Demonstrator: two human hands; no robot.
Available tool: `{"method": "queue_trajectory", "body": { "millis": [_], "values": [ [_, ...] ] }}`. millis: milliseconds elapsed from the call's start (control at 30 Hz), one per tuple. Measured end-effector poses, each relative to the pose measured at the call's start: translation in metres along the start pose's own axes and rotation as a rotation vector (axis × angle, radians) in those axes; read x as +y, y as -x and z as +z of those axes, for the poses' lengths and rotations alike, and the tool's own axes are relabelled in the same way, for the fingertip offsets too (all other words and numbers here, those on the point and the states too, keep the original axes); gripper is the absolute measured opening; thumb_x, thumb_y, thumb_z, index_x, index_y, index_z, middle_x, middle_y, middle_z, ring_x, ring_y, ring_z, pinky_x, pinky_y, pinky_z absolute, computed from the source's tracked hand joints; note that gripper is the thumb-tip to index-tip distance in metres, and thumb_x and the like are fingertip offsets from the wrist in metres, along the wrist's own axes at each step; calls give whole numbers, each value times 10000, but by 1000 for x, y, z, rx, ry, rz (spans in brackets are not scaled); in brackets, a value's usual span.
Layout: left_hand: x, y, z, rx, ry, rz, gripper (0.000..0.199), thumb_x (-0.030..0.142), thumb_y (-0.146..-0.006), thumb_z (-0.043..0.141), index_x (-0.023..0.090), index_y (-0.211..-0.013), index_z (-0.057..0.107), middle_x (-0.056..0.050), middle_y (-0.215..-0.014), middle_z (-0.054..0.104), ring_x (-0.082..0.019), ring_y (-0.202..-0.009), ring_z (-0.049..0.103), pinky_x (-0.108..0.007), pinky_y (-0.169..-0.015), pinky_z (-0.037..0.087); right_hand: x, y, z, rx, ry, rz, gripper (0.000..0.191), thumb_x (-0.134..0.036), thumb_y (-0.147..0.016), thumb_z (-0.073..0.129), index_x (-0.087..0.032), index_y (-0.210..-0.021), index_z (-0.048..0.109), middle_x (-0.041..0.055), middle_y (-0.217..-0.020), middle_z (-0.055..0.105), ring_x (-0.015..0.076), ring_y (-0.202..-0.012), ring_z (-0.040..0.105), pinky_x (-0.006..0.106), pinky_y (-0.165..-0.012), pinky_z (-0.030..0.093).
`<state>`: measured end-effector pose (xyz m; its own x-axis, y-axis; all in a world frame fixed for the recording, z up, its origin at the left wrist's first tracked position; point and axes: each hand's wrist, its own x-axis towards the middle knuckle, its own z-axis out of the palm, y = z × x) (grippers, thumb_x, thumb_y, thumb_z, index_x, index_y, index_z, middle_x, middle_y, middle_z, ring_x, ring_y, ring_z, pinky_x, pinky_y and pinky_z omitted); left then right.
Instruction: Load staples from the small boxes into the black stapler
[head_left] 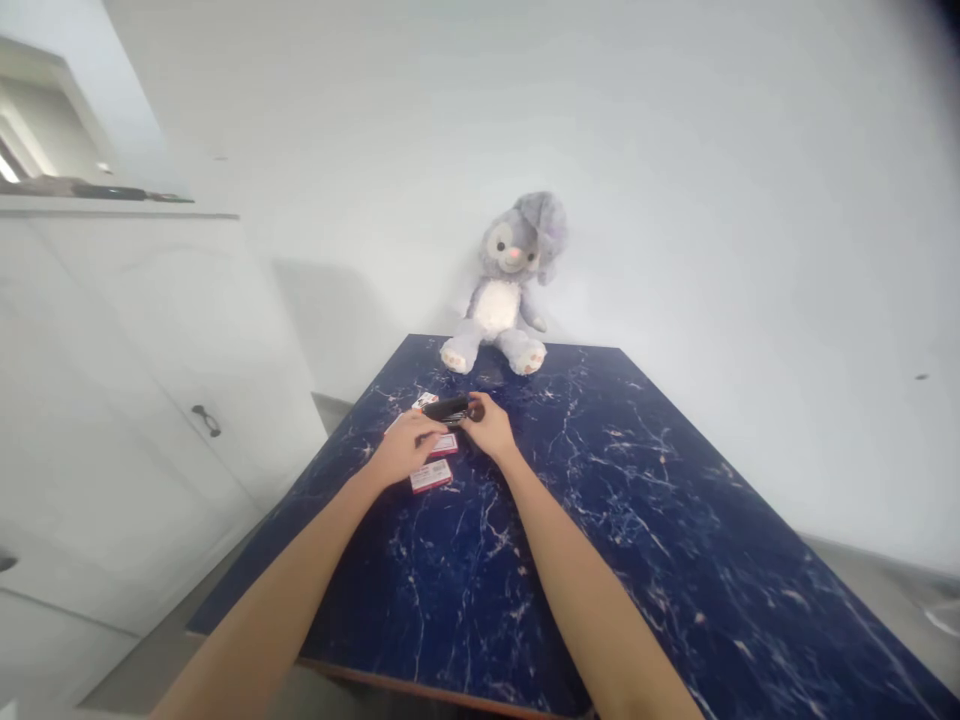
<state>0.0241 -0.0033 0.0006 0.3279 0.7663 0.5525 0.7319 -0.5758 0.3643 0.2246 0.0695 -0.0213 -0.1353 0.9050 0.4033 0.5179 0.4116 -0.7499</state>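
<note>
A black object that looks like a stapler, with a silvery strip along its lower side, is held just above the table between my hands. My right hand is closed on its right end, thumb and fingers curled round it. On the left side, my left hand is closed with its fingers at the near edge of the stapler. Small red-and-white boxes lie around my left hand: one box in front, another box partly under the fingers, and a small white box behind, partly hidden.
The blue marbled table stretches out to the wall. A grey plush toy sits at its far edge, leaning on the wall. White cabinets with dark handles stand on the left.
</note>
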Motion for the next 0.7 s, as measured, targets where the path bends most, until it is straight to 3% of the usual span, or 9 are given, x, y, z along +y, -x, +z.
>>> {"method": "queue_trajectory", "body": {
  "millis": [100,167,267,333,433,567,700],
  "values": [
    [-16,-1,-3,153,-150,-107,286,292,-954,504,225,-1152,699,-78,-1196,705,-256,-1123,606,-460,-1027,433,-8,12,-5,108,32,-40,110,-194,-821,535,-189,-893,618,1,-790,639,160,-693,570,288,-725,470],
    [-29,0,-2,142,-232,-166,374,350,-939,541,214,-1273,639,-119,-1357,613,-303,-1244,546,-515,-1075,384,-17,26,-8,-2,56,-225,71,-206,-827,562,-192,-873,615,8,-798,634,167,-725,569,292,-740,468],
    [-45,1,3,0,-220,-228,490,420,-960,492,220,-1406,532,-156,-1474,497,-338,-1370,445,-565,-1100,349,-32,48,-13,-243,91,-575,234,-290,-823,675,-195,-1033,643,57,-1053,665,220,-993,579,355,-960,439],
    [-51,0,8,-56,-171,-217,497,437,-978,448,221,-1420,510,-150,-1468,505,-323,-1390,429,-548,-1114,344,-38,61,-15,-304,144,-669,410,-430,-816,727,-197,-1141,634,86,-1198,634,278,-1175,503,418,-1064,373],
    [-54,-8,12,-44,-155,-169,542,488,-926,528,174,-1367,537,-160,-1448,522,-334,-1388,425,-521,-1126,343,-43,75,-15,-300,226,-635,520,-539,-797,741,-190,-1163,621,107,-1210,616,309,-1247,442,446,-1059,366],
    [-48,-21,12,-81,-79,-190,602,503,-866,594,157,-1353,526,-166,-1339,605,-333,-1220,580,-486,-1032,447,-43,85,-16,-274,308,-571,414,-527,-868,687,-183,-1090,623,87,-1086,631,249,-1082,538,401,-972,405],
    [-27,-18,6,-137,59,-157,572,448,-818,641,224,-1337,552,-90,-1295,648,-292,-1144,632,-423,-986,488,-35,101,-42,-280,324,-553,413,-496,-864,707,-183,-1118,617,90,-1089,628,240,-1052,551,392,-959,407]
  ]
}}
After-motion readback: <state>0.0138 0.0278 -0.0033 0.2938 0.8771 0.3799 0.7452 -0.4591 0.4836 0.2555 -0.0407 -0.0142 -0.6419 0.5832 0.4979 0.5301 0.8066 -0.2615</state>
